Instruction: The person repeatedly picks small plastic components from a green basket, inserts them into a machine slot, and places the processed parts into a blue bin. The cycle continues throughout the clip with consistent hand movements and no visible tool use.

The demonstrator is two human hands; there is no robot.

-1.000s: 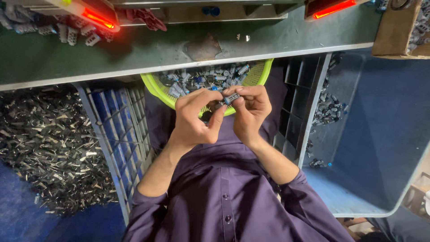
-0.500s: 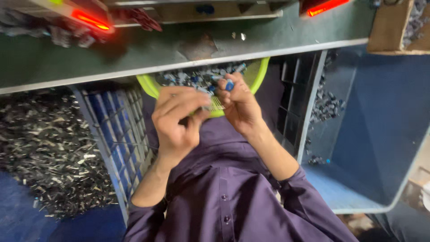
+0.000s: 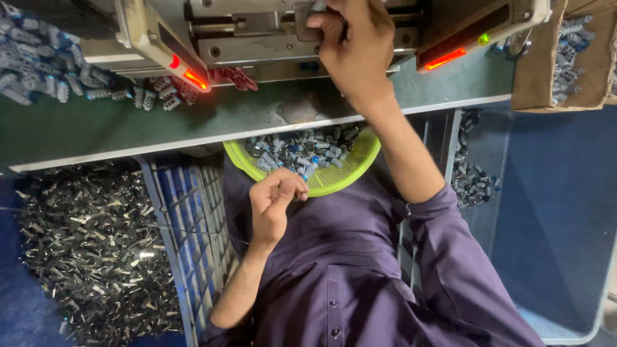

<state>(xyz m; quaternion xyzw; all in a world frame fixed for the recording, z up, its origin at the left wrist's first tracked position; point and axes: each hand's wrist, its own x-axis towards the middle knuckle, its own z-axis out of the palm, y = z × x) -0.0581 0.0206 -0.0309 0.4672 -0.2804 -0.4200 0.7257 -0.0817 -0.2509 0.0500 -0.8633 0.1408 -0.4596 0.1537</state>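
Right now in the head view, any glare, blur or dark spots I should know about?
Head view: the red indicator lights on the machine bloom and clip; the right hand at the machine is sharp, the left hand by the yellow-green basket slightly soft; the metal clips in the left bin throw small glints; shade under the green bench; edges bend from the wide lens.

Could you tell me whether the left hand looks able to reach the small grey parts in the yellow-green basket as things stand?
Probably yes. The left hand sits loosely closed right at the near rim of the yellow-green basket, and the grey parts lie open on top with nothing covering them. The right hand is up at the machine, out of the way.
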